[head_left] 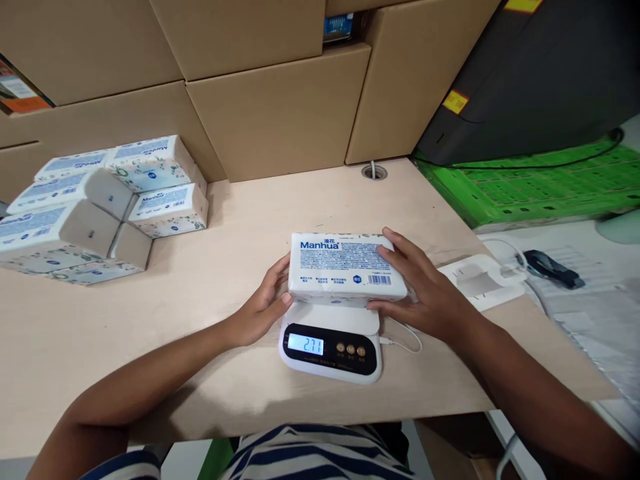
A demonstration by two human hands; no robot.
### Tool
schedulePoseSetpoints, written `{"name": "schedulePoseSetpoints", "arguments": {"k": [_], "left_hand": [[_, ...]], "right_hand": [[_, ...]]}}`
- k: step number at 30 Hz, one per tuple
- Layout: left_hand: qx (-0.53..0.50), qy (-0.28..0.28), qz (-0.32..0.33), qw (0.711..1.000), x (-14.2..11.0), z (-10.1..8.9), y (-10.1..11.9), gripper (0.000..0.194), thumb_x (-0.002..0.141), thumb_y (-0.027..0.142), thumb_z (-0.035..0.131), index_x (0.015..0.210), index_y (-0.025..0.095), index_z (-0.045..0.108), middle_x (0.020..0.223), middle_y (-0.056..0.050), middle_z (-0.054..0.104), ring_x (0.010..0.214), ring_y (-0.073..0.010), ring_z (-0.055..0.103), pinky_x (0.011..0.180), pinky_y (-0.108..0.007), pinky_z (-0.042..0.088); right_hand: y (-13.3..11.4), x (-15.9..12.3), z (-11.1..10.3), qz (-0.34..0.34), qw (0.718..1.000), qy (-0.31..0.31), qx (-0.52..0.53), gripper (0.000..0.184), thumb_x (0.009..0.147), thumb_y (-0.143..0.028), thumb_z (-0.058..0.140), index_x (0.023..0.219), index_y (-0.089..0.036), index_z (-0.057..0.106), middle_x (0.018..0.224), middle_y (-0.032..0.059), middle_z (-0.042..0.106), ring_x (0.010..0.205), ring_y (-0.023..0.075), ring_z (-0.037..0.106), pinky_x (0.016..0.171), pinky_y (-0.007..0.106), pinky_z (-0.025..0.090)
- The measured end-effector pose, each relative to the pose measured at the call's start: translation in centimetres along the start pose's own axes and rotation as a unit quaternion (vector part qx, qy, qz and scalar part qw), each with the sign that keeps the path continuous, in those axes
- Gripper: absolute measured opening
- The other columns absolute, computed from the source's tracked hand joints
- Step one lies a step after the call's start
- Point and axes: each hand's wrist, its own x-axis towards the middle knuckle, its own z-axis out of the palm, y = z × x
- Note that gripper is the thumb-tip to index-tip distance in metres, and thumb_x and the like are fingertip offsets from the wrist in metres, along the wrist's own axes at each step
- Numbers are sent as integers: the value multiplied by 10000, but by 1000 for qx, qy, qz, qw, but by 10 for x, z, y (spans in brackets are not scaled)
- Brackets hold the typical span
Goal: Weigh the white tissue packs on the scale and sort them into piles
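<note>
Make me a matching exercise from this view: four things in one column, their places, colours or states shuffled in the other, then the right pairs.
Things:
1. Lone Manhua tissue pack
2. Digital scale
3. Plastic pallet
4. Round cable hole

Places, colours or states:
A. Green, beneath a dark grey case
B. Has a white cable through it
C. Held between the left hand and the right hand
D. Display lit, showing 2.71

Right pairs: 1-C, 2-D, 3-A, 4-B

Stacked cardboard cartons, a green plastic pallet and a digital scale on a desk suggest a stockroom.
</note>
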Motion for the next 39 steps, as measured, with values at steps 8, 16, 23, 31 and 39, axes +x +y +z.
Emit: {"name": "schedulePoseSetpoints", "arguments": {"k": [8,16,23,31,39], "left_hand": [[-21,5,-33,999,-1,2,18,651,1137,461,583,1749,474,364,1870,-13,330,1717,-413,326,1415,-696,265],[-63,68,-34,995,-2,2,-2,736,1092,633,597,1758,442,347,1887,-39,292,1754,-397,242,1419,-680,242],[-60,43,-61,995,-4,2,9,696,1130,642,499,1774,490,282,1907,-8,231,1765,-377,214,1425,-682,210],[-58,12,-49,997,-8,7,13,734,1129,665,473,1786,498,192,1933,6,81,1782,-378,103,1444,-673,98],[-68,58,-49,995,-15,2,5,749,1110,701,486,1780,498,218,1883,-44,248,1740,-408,221,1407,-702,214]], "right_hand": [[-2,-1,5,-11,999,37,-7,881,1040,-552,740,1785,-480,276,1844,70,372,1592,410,542,1157,662,638],[1,-1,2,-11,999,33,-6,834,1077,-796,414,1807,-435,236,1857,87,355,1607,448,514,1240,740,521],[5,-9,7,96,990,0,102,893,1033,-869,321,1813,-480,123,1872,70,329,1674,441,418,1293,775,434],[6,-10,14,97,983,-3,153,1021,957,-947,404,1809,-480,92,1834,120,388,1644,453,459,1265,782,458],[4,-3,8,59,994,-35,91,1135,933,-940,516,1819,-403,52,1806,199,390,1620,498,469,1241,800,473]]}}
